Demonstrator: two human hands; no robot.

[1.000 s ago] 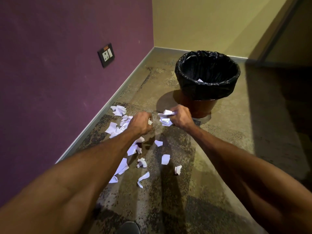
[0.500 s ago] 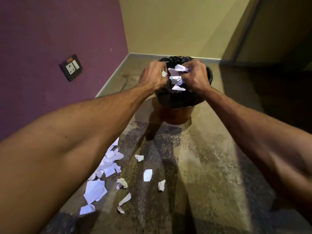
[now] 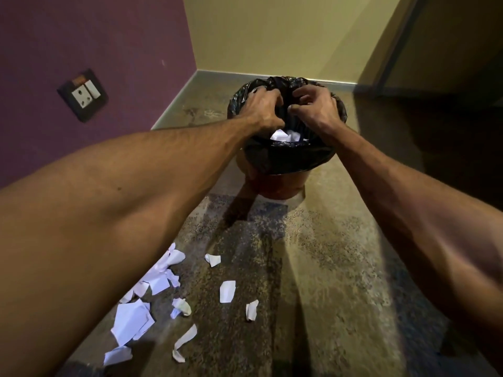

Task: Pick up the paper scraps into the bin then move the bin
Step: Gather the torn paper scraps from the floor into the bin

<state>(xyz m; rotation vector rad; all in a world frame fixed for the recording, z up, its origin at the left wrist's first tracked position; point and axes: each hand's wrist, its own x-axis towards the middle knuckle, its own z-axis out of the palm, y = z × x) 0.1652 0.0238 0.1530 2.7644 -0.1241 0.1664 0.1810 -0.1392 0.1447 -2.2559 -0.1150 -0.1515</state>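
Both hands hang over the mouth of the bin (image 3: 285, 159), a round reddish-brown bucket lined with a black bag (image 3: 288, 156) folded over its rim. The left hand (image 3: 262, 110) is spread, fingers curled downward with nothing between them; the right hand (image 3: 313, 108) is likewise loose, fingers bent and apart, holding nothing that can be seen. Below and between them, crumpled white paper (image 3: 284, 136) lies inside the bag. The bin stands on the speckled floor (image 3: 326, 268) near the corner where the purple wall (image 3: 95, 36) meets the yellow wall (image 3: 285, 31). More paper scraps (image 3: 152, 303) lie scattered on the floor nearer the person, mostly under the left forearm, well apart from the bin. A socket plate (image 3: 83, 95) sits on the purple wall.
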